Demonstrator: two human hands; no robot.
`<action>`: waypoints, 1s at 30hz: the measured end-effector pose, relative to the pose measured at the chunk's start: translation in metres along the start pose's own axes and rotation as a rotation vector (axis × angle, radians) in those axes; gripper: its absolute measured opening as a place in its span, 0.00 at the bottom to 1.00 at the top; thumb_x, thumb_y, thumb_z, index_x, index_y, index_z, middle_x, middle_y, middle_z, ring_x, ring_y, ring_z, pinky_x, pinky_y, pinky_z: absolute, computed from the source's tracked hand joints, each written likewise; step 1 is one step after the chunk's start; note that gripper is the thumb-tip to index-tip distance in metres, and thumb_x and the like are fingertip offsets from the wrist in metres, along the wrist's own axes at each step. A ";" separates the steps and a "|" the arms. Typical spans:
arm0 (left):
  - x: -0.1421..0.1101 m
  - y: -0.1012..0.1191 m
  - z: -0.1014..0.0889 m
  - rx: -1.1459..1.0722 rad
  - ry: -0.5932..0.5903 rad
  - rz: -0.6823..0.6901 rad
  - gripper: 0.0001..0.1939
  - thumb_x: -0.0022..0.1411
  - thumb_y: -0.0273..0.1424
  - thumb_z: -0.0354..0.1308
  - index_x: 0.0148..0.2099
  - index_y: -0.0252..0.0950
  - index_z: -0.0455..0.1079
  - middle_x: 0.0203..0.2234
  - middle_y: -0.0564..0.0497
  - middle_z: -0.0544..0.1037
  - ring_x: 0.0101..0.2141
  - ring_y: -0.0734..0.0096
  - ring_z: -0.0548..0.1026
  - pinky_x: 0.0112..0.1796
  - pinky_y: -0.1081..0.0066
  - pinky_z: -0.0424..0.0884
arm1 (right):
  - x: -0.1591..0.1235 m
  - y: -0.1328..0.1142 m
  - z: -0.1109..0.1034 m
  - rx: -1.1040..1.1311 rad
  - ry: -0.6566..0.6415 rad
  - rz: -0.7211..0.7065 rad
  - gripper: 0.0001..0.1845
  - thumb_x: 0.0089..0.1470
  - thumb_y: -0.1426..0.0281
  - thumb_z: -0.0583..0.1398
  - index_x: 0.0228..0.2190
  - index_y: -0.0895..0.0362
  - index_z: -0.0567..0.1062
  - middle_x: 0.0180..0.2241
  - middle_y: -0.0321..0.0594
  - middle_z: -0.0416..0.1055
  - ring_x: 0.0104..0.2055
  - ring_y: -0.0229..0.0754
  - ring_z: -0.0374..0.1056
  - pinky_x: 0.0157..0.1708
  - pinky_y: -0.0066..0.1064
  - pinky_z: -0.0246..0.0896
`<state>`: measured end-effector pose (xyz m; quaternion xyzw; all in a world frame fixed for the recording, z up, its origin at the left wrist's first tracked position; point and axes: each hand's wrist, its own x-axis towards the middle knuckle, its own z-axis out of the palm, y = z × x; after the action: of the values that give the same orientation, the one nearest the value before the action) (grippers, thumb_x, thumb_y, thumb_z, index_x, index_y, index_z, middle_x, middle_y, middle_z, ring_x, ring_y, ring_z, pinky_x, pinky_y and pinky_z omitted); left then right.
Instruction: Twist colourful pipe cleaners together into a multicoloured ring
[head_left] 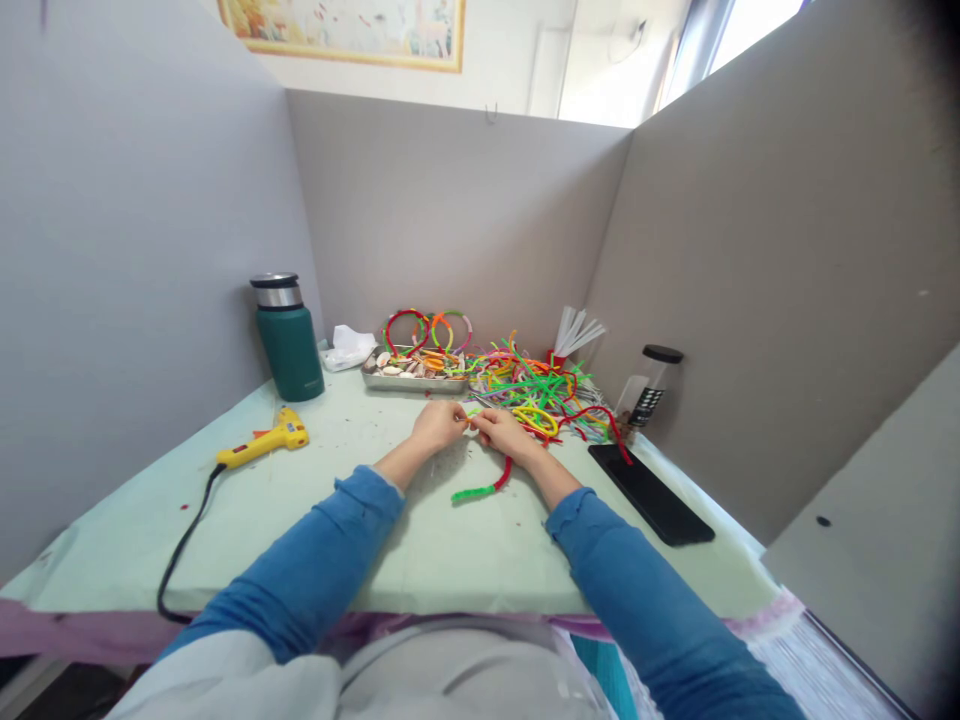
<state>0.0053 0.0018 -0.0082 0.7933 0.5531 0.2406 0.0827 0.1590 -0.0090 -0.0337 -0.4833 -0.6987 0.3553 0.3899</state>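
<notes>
My left hand (439, 425) and my right hand (506, 433) meet at the middle of the pale green table (337, 520), fingers pinched together on a small orange and light-coloured piece I cannot make out. A red and green pipe cleaner (482, 487) trails from under my right hand toward me. Just beyond my hands lies a heap of coloured pipe cleaners (536, 390).
A yellow glue gun (262, 444) with a black cord lies at the left. A green flask (289, 338) stands at the back left, beside a metal tray (412, 375) of shells and hoops. A black phone (651, 494) and a dark-lidded jar (651, 388) sit at the right. Grey partitions enclose the table.
</notes>
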 end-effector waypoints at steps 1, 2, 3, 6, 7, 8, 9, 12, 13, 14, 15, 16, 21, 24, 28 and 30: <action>0.001 -0.001 0.000 -0.025 -0.006 -0.005 0.13 0.50 0.36 0.54 0.34 0.38 0.76 0.28 0.49 0.78 0.30 0.71 0.72 0.30 0.76 0.62 | 0.000 0.000 0.000 0.002 0.001 0.001 0.14 0.50 0.62 0.52 0.26 0.60 0.70 0.14 0.30 0.61 0.15 0.28 0.49 0.17 0.22 0.43; 0.001 -0.002 0.001 -0.050 -0.014 -0.013 0.13 0.50 0.36 0.54 0.33 0.37 0.76 0.27 0.49 0.78 0.28 0.71 0.71 0.29 0.76 0.61 | 0.000 0.000 0.000 0.005 0.001 0.001 0.14 0.50 0.62 0.52 0.26 0.60 0.69 0.14 0.31 0.61 0.14 0.28 0.49 0.16 0.22 0.43; 0.002 -0.002 0.001 -0.074 -0.024 -0.022 0.13 0.50 0.36 0.53 0.33 0.37 0.76 0.26 0.49 0.77 0.27 0.72 0.71 0.28 0.76 0.61 | 0.000 0.000 0.000 0.010 0.000 0.000 0.14 0.50 0.62 0.52 0.26 0.60 0.69 0.14 0.31 0.61 0.14 0.29 0.49 0.16 0.22 0.43; 0.002 -0.003 0.001 -0.124 -0.039 -0.036 0.12 0.49 0.35 0.55 0.33 0.35 0.76 0.24 0.49 0.77 0.26 0.72 0.71 0.27 0.76 0.61 | 0.000 0.000 0.000 0.017 -0.004 -0.009 0.14 0.50 0.61 0.52 0.26 0.60 0.69 0.14 0.31 0.61 0.15 0.29 0.49 0.16 0.22 0.43; 0.002 -0.003 0.001 -0.137 -0.036 -0.037 0.12 0.48 0.34 0.55 0.33 0.35 0.76 0.24 0.50 0.77 0.26 0.72 0.71 0.27 0.76 0.61 | 0.000 0.000 0.000 0.015 -0.004 -0.011 0.14 0.50 0.61 0.52 0.26 0.60 0.69 0.14 0.31 0.61 0.15 0.29 0.49 0.16 0.22 0.43; 0.002 -0.003 0.000 -0.150 -0.031 -0.038 0.12 0.48 0.34 0.56 0.33 0.35 0.76 0.25 0.50 0.77 0.27 0.72 0.71 0.27 0.76 0.61 | 0.000 0.000 0.000 0.010 -0.002 -0.010 0.15 0.50 0.61 0.52 0.26 0.60 0.69 0.14 0.31 0.61 0.15 0.29 0.49 0.16 0.22 0.43; 0.002 -0.002 0.000 -0.164 -0.027 -0.042 0.12 0.47 0.34 0.57 0.34 0.35 0.76 0.25 0.50 0.77 0.27 0.72 0.71 0.28 0.76 0.61 | 0.000 0.000 0.000 0.005 -0.001 -0.008 0.15 0.51 0.61 0.52 0.26 0.60 0.69 0.14 0.31 0.61 0.15 0.29 0.50 0.16 0.22 0.43; 0.002 -0.002 -0.001 -0.203 -0.029 -0.068 0.13 0.47 0.36 0.58 0.34 0.35 0.76 0.26 0.49 0.77 0.27 0.72 0.71 0.27 0.76 0.62 | 0.000 0.000 0.000 -0.006 0.007 -0.001 0.15 0.51 0.61 0.52 0.26 0.60 0.69 0.15 0.32 0.61 0.15 0.29 0.50 0.16 0.22 0.44; 0.002 -0.001 -0.002 -0.210 -0.033 -0.075 0.13 0.47 0.36 0.58 0.34 0.35 0.76 0.26 0.49 0.77 0.27 0.72 0.71 0.27 0.76 0.62 | 0.000 0.000 0.000 -0.009 0.008 -0.001 0.15 0.50 0.61 0.52 0.25 0.60 0.69 0.15 0.32 0.61 0.15 0.29 0.49 0.17 0.22 0.43; 0.002 -0.001 -0.002 -0.214 -0.037 -0.081 0.13 0.47 0.36 0.58 0.34 0.35 0.76 0.26 0.50 0.77 0.26 0.73 0.71 0.27 0.76 0.61 | 0.000 0.000 0.000 -0.010 0.008 -0.002 0.15 0.50 0.61 0.52 0.25 0.60 0.69 0.15 0.32 0.61 0.15 0.29 0.49 0.17 0.22 0.43; 0.002 -0.001 -0.003 -0.215 -0.040 -0.084 0.13 0.47 0.37 0.58 0.34 0.35 0.76 0.26 0.50 0.77 0.25 0.74 0.70 0.26 0.76 0.61 | 0.000 0.000 0.000 -0.011 0.007 -0.004 0.15 0.50 0.61 0.52 0.25 0.60 0.69 0.15 0.32 0.61 0.15 0.29 0.49 0.17 0.22 0.43; 0.002 0.000 -0.003 -0.218 -0.045 -0.085 0.13 0.48 0.37 0.58 0.34 0.35 0.76 0.25 0.50 0.77 0.25 0.75 0.70 0.26 0.77 0.61 | 0.000 0.000 0.000 -0.012 0.006 -0.005 0.15 0.50 0.61 0.52 0.24 0.60 0.68 0.14 0.31 0.61 0.15 0.28 0.49 0.17 0.22 0.43; -0.001 0.002 -0.005 -0.271 -0.097 -0.088 0.14 0.50 0.38 0.56 0.35 0.35 0.76 0.23 0.51 0.77 0.18 0.80 0.65 0.21 0.79 0.59 | 0.000 0.000 0.000 -0.012 -0.006 -0.018 0.15 0.50 0.61 0.52 0.23 0.60 0.68 0.14 0.31 0.61 0.14 0.28 0.49 0.17 0.22 0.43; -0.003 0.005 -0.007 -0.308 -0.125 -0.114 0.14 0.51 0.37 0.55 0.35 0.35 0.76 0.24 0.51 0.77 0.15 0.82 0.62 0.18 0.79 0.58 | 0.000 -0.001 0.000 -0.005 -0.013 -0.021 0.15 0.50 0.61 0.52 0.24 0.60 0.68 0.14 0.31 0.60 0.14 0.28 0.48 0.17 0.22 0.43; -0.005 0.009 -0.010 -0.315 -0.121 -0.148 0.13 0.50 0.36 0.56 0.34 0.34 0.76 0.25 0.51 0.77 0.14 0.82 0.61 0.17 0.78 0.58 | -0.001 -0.002 0.000 -0.003 -0.011 -0.013 0.15 0.51 0.61 0.52 0.25 0.60 0.69 0.14 0.31 0.60 0.14 0.28 0.49 0.16 0.22 0.43; -0.005 0.010 -0.010 -0.311 -0.111 -0.166 0.14 0.48 0.37 0.57 0.35 0.34 0.76 0.24 0.52 0.77 0.14 0.82 0.62 0.18 0.78 0.58 | -0.001 -0.003 0.000 0.001 -0.010 -0.010 0.15 0.51 0.61 0.52 0.25 0.60 0.68 0.14 0.31 0.60 0.14 0.28 0.49 0.16 0.22 0.43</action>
<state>0.0070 -0.0080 0.0032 0.7348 0.5673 0.2715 0.2541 0.1586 -0.0110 -0.0314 -0.4780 -0.7028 0.3559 0.3884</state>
